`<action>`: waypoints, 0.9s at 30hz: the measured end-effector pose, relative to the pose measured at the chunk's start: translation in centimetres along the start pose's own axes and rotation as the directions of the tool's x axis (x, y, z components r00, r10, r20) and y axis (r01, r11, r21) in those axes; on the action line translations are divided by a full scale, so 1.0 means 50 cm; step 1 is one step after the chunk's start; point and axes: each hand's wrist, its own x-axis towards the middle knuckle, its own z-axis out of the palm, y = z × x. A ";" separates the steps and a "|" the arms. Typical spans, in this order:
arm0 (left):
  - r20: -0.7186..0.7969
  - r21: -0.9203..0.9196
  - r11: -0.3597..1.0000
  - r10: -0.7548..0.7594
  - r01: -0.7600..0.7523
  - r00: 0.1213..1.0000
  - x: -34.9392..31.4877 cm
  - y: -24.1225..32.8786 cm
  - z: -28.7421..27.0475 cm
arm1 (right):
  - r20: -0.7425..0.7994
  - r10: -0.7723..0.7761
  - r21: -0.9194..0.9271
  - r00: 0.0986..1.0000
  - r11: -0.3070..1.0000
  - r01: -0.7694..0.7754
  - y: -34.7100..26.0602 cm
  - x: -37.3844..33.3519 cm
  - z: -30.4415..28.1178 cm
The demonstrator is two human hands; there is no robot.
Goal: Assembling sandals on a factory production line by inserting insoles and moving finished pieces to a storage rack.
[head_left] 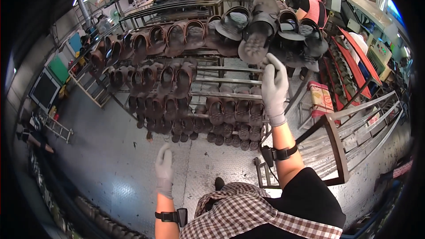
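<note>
My right hand [274, 88], in a pale grey glove, is raised at the right part of a shoe rack. Its fingers are stretched upward and slightly bent, the tips beside the toe of a dark shoe [255, 46]; contact is hard to tell, and no grip on it shows. Lower down, my left hand [164, 168], gloved alike, hangs over the floor with fingers extended and nothing in it. Brown shoes [176, 39] line the top tier, toes towards me, and darker open-topped shoes [232, 22] lie to the right.
More shoes hang on the rack's lower tiers [234, 110]. An empty metal rack [354, 137] stands close on my right, near a red-edged conveyor [356, 57]. Another person [313, 9] in a red apron is at the back right. Metal flooring [119, 150] lies below.
</note>
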 end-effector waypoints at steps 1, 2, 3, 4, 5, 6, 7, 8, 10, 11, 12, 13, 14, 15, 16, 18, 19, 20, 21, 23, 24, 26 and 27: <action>-0.026 0.011 1.000 -0.022 0.022 0.999 0.034 0.009 0.002 | 0.005 -0.093 -0.069 0.996 0.993 0.094 0.007 0.012 0.053; -0.026 0.024 1.000 -0.006 0.006 1.000 0.059 0.012 0.000 | 0.017 -0.097 -0.019 0.995 0.995 0.098 0.028 0.016 0.084; -0.020 0.039 0.999 -0.002 0.003 1.000 0.073 0.010 -0.005 | 0.030 -0.093 0.021 0.995 0.996 0.092 0.043 0.008 0.102; 0.001 -0.019 0.999 -0.047 0.047 0.999 0.108 -0.004 -0.008 | 0.020 -0.021 0.062 1.000 0.998 0.019 0.053 -0.005 0.119; 0.009 -0.079 0.992 -0.093 0.094 0.996 0.129 -0.021 -0.016 | 0.006 0.098 0.078 0.995 0.992 -0.098 0.072 -0.032 0.126; 0.023 -0.106 0.979 -0.173 0.174 0.985 0.148 -0.027 -0.013 | 0.032 0.193 0.086 0.981 0.977 -0.195 0.085 -0.070 0.128; 0.032 -0.136 0.962 -0.234 0.236 0.972 0.177 -0.029 -0.011 | 0.060 0.275 0.105 0.960 0.954 -0.280 0.101 -0.105 0.135; 0.012 -0.134 0.958 -0.253 0.252 0.967 0.210 -0.057 -0.018 | 0.052 0.379 0.044 0.924 0.923 -0.381 0.145 -0.145 0.133; 0.000 -0.109 0.938 -0.331 0.329 0.944 0.275 -0.125 -0.043 | -0.089 0.541 0.057 0.837 0.841 -0.538 0.266 -0.215 0.126; -0.014 -0.098 0.928 -0.362 0.359 0.932 0.301 -0.140 -0.054 | -0.165 0.683 0.164 0.711 0.730 -0.664 0.318 -0.245 0.100; -0.002 -0.130 0.926 -0.359 0.356 0.933 0.329 -0.148 -0.070 | -0.223 0.756 0.206 0.615 0.653 -0.729 0.336 -0.258 0.090; 0.014 -0.164 0.923 -0.351 0.348 0.936 0.361 -0.152 -0.082 | -0.282 0.812 0.252 0.512 0.577 -0.777 0.360 -0.259 0.078; 0.018 -0.149 0.915 -0.376 0.374 0.927 0.392 -0.149 -0.085 | -0.338 0.828 0.323 0.447 0.548 -0.771 0.413 -0.263 0.036; 0.039 -0.238 0.875 -0.424 0.421 0.905 0.431 -0.136 -0.086 | -0.451 0.825 0.275 0.342 0.492 -0.826 0.460 -0.264 0.000; 0.034 -0.334 0.828 -0.468 0.451 0.883 0.475 -0.132 -0.106 | -0.411 0.822 0.216 0.395 0.509 -0.833 0.430 -0.245 0.045; 0.020 -0.413 0.797 -0.476 0.441 0.879 0.567 -0.113 -0.104 | -0.128 0.921 0.298 0.368 0.390 -0.871 0.506 -0.221 -0.041; 0.008 -0.495 0.761 -0.479 0.420 0.878 0.613 -0.107 -0.104 | -0.202 0.920 0.339 0.336 0.387 -0.857 0.541 -0.210 -0.058; 0.006 -0.489 0.764 -0.480 0.421 0.877 0.658 -0.107 -0.119 | -0.148 0.921 0.364 0.360 0.389 -0.846 0.565 -0.202 -0.054; 0.042 -0.536 0.736 -0.466 0.414 0.884 0.697 -0.113 -0.134 | -0.099 0.918 0.386 0.385 0.392 -0.835 0.580 -0.199 -0.056; 0.094 -0.578 0.698 -0.458 0.423 0.884 0.767 -0.120 -0.143 | -0.120 0.950 0.399 0.289 0.313 -0.862 0.599 -0.203 -0.084; 0.161 -0.587 0.682 -0.430 0.437 0.888 0.795 -0.118 -0.136 | -0.169 0.945 0.395 0.279 0.324 -0.860 0.605 -0.205 -0.096; 0.221 -0.593 0.667 -0.403 0.450 0.888 0.847 -0.125 -0.143 | -0.171 0.946 0.371 0.275 0.320 -0.872 0.602 -0.214 -0.081; 0.303 -0.657 0.590 -0.364 0.470 0.881 0.865 -0.141 -0.149 | -0.181 0.946 0.371 0.268 0.318 -0.873 0.591 -0.211 -0.064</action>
